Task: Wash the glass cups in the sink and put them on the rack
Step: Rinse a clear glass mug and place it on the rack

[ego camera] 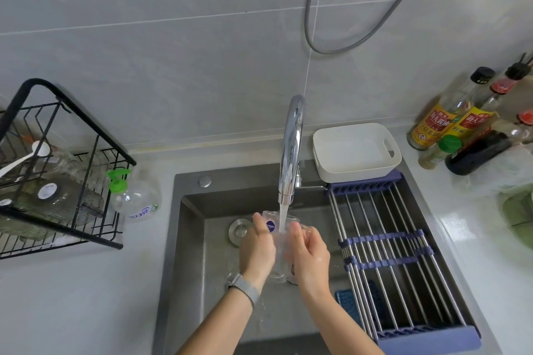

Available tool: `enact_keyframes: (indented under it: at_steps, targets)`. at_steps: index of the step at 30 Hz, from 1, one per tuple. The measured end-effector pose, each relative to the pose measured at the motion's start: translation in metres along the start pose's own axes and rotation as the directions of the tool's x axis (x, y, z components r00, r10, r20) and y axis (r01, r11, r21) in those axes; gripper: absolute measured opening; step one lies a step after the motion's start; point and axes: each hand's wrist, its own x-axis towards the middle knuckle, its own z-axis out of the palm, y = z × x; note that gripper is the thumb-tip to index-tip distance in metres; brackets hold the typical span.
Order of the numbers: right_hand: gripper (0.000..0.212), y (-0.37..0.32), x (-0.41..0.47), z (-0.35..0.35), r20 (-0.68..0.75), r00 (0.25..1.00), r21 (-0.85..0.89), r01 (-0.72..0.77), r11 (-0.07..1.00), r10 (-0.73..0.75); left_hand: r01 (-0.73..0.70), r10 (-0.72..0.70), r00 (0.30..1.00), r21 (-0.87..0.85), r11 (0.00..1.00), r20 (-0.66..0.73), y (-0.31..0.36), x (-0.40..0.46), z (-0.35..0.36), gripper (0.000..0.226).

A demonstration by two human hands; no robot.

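A clear glass cup [279, 242] with a round blue label is held upright over the grey sink [190, 239], under water running from the chrome tap [292, 150]. My left hand [257, 248] grips the cup's left side. My right hand [310, 253] holds its right side, fingers curled round it. A second glass seems to sit low between my hands, hard to tell apart. The roll-up metal rack [395, 262] with blue bands spans the sink's right half and is bare.
A black wire dish rack [57, 181] with glass lids and a white spoon stands on the left counter, beside a soap bottle [132, 196] with a green pump. A white tub [356, 151] sits behind the sink. Sauce bottles [461, 124] crowd the right counter. A blue sponge [346, 300] lies under the rack.
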Motion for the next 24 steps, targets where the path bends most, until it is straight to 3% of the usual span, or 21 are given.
enact_keyframes:
  at_steps: [3,5,7,8,10,13,16,18,21,24]
  targets:
    - [0.041,-0.003,0.001,0.003,-0.021,1.0,0.026,-0.008,1.0,0.008,-0.264,0.277,0.96,0.198,0.944,-0.042,0.003,-0.017,0.0,0.043]
    - [0.046,-0.003,0.003,0.002,-0.02,0.999,0.044,-0.039,0.998,0.039,-0.308,0.314,0.949,0.243,0.92,0.016,0.009,-0.016,-0.005,0.041]
    - [0.059,-0.001,0.006,-0.001,0.011,0.997,0.088,-0.075,0.993,0.074,-0.181,0.163,0.976,0.118,0.976,0.147,0.013,-0.004,-0.01,0.049]
    - [0.065,-0.001,0.008,-0.003,0.037,0.994,0.113,-0.102,0.988,0.098,-0.01,0.031,0.955,-0.074,0.997,0.294,0.016,0.002,-0.012,0.061]
    - [0.059,-0.001,0.01,-0.007,0.097,0.987,0.183,-0.143,0.973,0.127,0.279,-0.098,0.845,-0.277,0.92,0.526,0.017,0.012,-0.017,0.079]
    - [0.039,-0.004,0.015,-0.012,0.183,0.968,0.295,-0.223,0.929,0.174,0.371,-0.078,0.764,-0.336,0.866,0.641,0.009,0.014,-0.024,0.074]
    - [0.044,-0.007,0.02,-0.016,0.138,0.978,0.248,-0.189,0.95,0.158,0.429,-0.051,0.702,-0.365,0.826,0.711,0.003,0.01,-0.03,0.069]
    - [0.048,-0.009,0.022,-0.014,0.054,0.991,0.117,-0.125,0.985,0.119,0.412,-0.012,0.696,-0.386,0.825,0.718,-0.002,0.006,-0.028,0.069]
    - [0.021,-0.012,0.016,-0.006,-0.078,0.997,-0.087,0.022,0.996,-0.029,0.371,0.012,0.732,-0.413,0.832,0.681,-0.002,0.001,-0.023,0.068]
    - [0.039,-0.013,0.004,0.004,-0.028,0.989,-0.254,0.135,0.958,-0.146,0.23,0.029,0.824,-0.381,0.895,0.566,0.012,-0.006,-0.022,0.059]
